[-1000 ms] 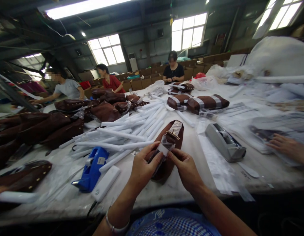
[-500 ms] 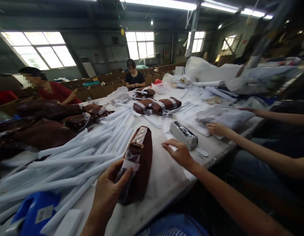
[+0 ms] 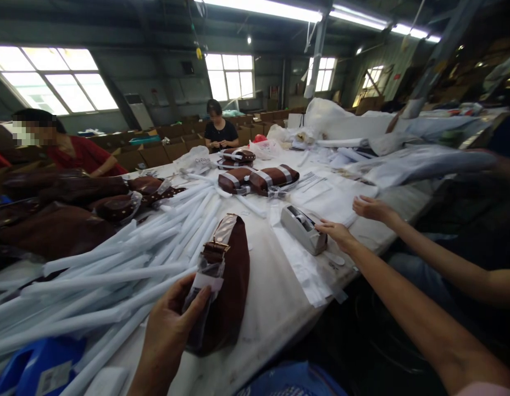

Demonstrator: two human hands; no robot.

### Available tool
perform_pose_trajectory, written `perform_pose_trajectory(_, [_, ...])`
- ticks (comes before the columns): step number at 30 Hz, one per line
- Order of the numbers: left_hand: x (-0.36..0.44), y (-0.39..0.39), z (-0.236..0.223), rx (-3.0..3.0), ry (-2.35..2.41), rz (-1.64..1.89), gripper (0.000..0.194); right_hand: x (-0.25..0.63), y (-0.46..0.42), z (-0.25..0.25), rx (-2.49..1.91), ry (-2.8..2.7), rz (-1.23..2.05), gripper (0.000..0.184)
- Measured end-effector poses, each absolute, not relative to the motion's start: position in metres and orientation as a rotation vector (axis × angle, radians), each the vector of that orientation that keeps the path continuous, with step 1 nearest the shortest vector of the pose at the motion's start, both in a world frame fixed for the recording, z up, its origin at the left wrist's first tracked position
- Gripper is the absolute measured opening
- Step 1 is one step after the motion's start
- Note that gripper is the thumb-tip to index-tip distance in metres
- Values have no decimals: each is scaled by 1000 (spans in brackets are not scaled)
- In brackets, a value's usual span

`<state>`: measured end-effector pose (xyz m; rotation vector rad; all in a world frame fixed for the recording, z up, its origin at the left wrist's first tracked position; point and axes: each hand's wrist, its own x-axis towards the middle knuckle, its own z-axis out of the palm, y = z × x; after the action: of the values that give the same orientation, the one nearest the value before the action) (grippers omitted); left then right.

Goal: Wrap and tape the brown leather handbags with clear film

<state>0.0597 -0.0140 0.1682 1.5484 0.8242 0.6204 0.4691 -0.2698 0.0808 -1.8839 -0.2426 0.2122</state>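
A dark brown leather bag [image 3: 235, 275] stands upright on the table in front of me. Its strap has a gold buckle [image 3: 215, 247] and is covered with white and clear wrapping. My left hand [image 3: 176, 313] is closed round the lower wrapped strap, the thumb on a pale strip [image 3: 209, 282]. To the right, my right hand [image 3: 337, 234] reaches to the grey tape dispenser [image 3: 301, 234]. Its fingertips are together at the dispenser's near end by the tape roll. Whatever lies between them is too small to make out.
White wrapped rolls [image 3: 115, 275] cover the left side, with a blue container [image 3: 40, 363] below. Brown bags [image 3: 57, 231] are piled at the left, and strapped ones [image 3: 273, 179] lie ahead. At the right, a co-worker's hand [image 3: 374, 209] is over white sheets [image 3: 333, 192].
My right hand has moved right, onto the tape dispenser. My left hand still holds the bag's strap. The co-worker's plastic-wrapped item has been lifted away to the right. The view has shifted slightly.
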Motion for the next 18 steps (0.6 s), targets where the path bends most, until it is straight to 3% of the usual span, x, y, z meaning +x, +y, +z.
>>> perform_pose_trajectory(8, [64, -24, 175, 1531, 861, 656, 65, 450, -292, 103, -1629, -188, 228, 34])
perform_pose_trajectory(18, [65, -23, 173, 1502, 864, 667, 67, 420, -310, 58, -1539, 58, 297, 34])
